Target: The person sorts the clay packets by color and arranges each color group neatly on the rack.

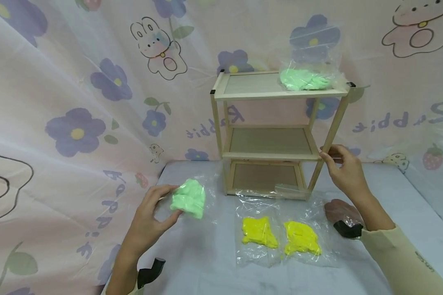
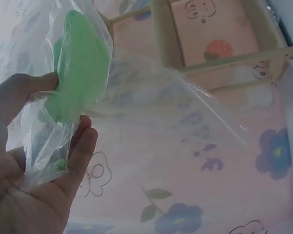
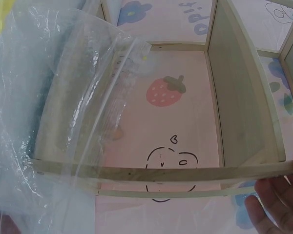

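A clear zip bag with a light green clay-like lump (image 1: pixel 189 198) is held up in my left hand (image 1: pixel 149 219), pinched between thumb and fingers to the left of the rack. In the left wrist view the green lump (image 2: pixel 83 61) hangs in its bag, the loose end spreading right. My right hand (image 1: pixel 345 172) grips the right front post of a three-tier wooden rack (image 1: pixel 271 156) at the middle shelf. The right wrist view shows those fingers (image 3: pixel 278 202) around the post's edge. Another bagged green lump (image 1: pixel 304 79) lies on the top shelf's right side.
Two clear bags with yellow lumps (image 1: pixel 259 232) (image 1: pixel 302 238) lie on the white tabletop (image 1: pixel 195 262) before the rack. A bag with a brownish lump (image 1: pixel 342 212) is partly behind my right forearm. A printed curtain (image 1: pixel 77 82) hangs behind and at the left.
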`<state>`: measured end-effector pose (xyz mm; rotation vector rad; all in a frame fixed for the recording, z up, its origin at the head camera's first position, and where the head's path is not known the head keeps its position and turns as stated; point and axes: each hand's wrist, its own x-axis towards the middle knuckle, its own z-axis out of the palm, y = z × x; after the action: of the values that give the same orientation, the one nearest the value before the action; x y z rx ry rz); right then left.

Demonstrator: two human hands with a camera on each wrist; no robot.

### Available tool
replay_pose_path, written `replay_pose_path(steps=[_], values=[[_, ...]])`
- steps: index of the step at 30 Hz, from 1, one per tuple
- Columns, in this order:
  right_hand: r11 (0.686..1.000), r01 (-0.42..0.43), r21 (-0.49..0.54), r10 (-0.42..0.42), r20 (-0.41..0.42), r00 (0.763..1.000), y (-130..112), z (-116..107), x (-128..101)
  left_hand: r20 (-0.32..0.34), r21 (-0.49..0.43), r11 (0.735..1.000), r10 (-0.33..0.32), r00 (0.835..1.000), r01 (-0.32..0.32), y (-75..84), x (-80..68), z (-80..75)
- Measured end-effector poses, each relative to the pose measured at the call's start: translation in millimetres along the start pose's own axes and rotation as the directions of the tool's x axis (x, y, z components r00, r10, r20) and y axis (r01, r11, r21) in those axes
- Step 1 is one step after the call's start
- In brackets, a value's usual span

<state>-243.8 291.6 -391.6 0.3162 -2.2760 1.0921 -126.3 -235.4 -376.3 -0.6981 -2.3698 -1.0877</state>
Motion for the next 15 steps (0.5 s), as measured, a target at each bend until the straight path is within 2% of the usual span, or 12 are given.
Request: replay_pose_path(steps=[4, 9, 12, 15], values=[[1.000, -0.001, 0.002, 0.001, 0.004, 1.000, -1, 0, 1, -0.047, -0.013, 0.999, 0.035, 0.998, -0.035, 1.4, 3.3, -14.7], [1.000, -0.019, -0.017, 0.019, 0.008, 1.000, 0, -1, 1, -0.148, -0.037, 0.996, 0.069, 0.987, -0.076, 5.7, 13.6, -28.6], [1.000, -0.013, -0.015, 0.014, 0.008, 1.000, 1, -1, 1, -0.233, -0.093, 0.989, 0.091, 0.968, -0.115, 9.0, 23.0, -32.9], [1.000, -0.005, -0.003, 0.005, 0.015, 1.000, 1, 0, 1, -0.338, -0.160, 0.970, 0.119, 0.934, -0.182, 10.5, 33.2, -34.9]])
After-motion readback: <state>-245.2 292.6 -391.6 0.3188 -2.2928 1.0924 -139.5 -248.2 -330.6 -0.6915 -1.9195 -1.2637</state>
